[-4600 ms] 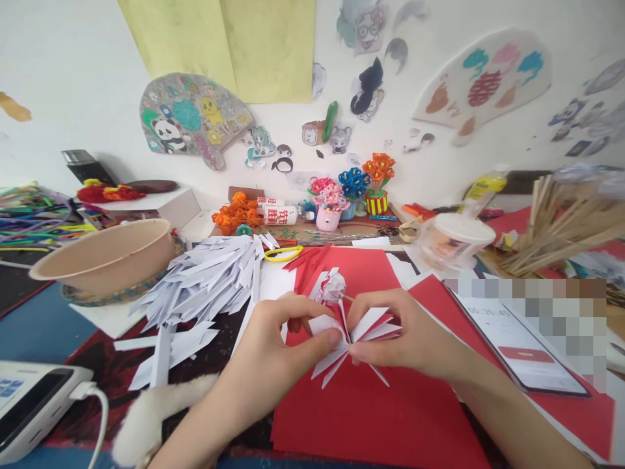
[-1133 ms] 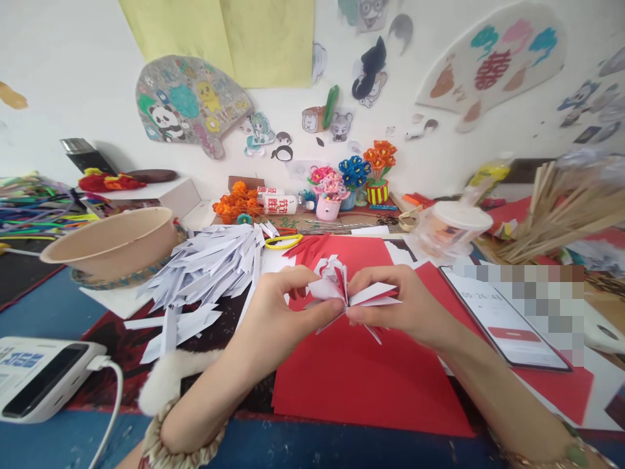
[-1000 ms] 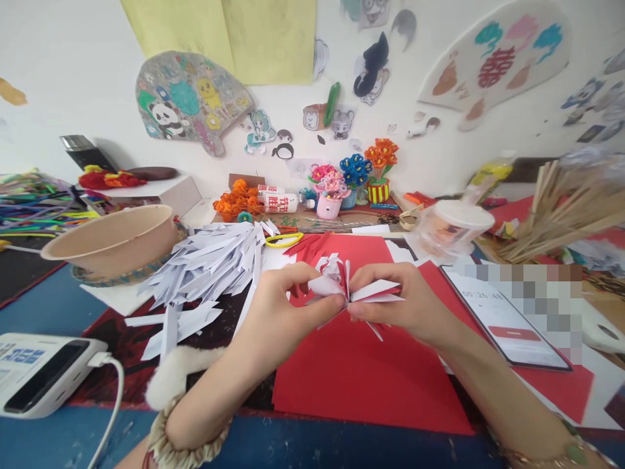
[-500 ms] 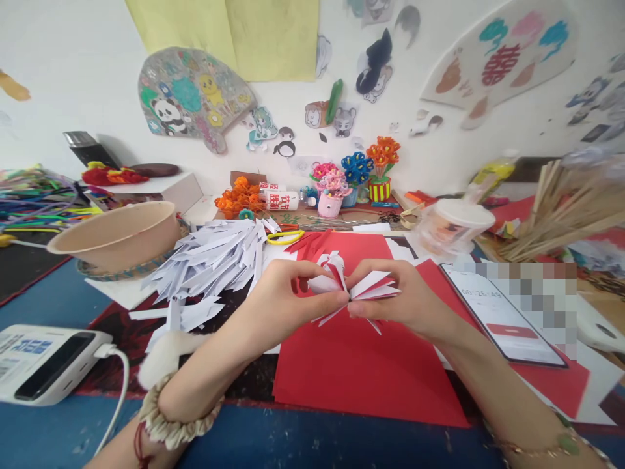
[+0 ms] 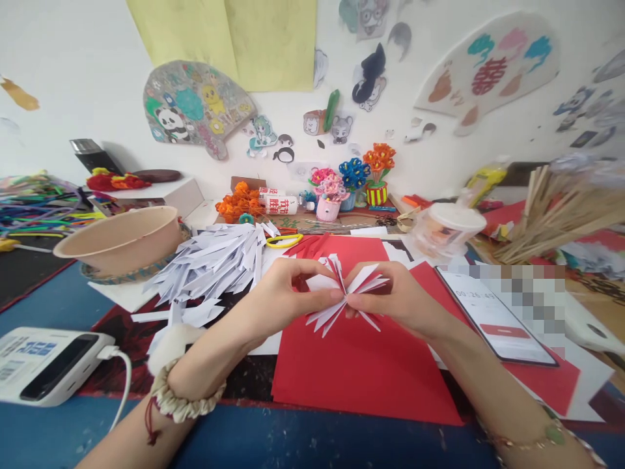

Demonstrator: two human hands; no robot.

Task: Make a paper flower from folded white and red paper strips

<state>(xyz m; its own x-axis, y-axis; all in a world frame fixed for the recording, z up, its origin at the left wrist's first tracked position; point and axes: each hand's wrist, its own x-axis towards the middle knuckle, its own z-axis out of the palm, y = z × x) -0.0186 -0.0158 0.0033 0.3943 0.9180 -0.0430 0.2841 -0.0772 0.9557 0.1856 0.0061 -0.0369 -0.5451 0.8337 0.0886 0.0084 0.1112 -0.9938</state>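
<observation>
A small paper flower (image 5: 344, 293) of folded white and red strips fans out between both my hands, a little above a red paper sheet (image 5: 361, 371). My left hand (image 5: 288, 293) pinches its left side between thumb and fingers. My right hand (image 5: 390, 296) pinches the right side at the centre, where the strips meet. Both hands are closed on it, and the fingertips almost touch. A pile of folded white paper strips (image 5: 215, 260) lies to the left of my hands.
A tan bowl (image 5: 117, 238) stands at the left, a white device with a cable (image 5: 43, 361) at the near left. A phone (image 5: 493, 316) lies at the right beside wooden sticks (image 5: 561, 215) and a lidded cup (image 5: 446, 228). Yellow-handled scissors (image 5: 283, 241) and craft flower pots (image 5: 349, 182) stand behind.
The view has shifted slightly. My hands keep their pinch on the paper flower and have turned it a little, so more white strip ends now hang below the fingers.
</observation>
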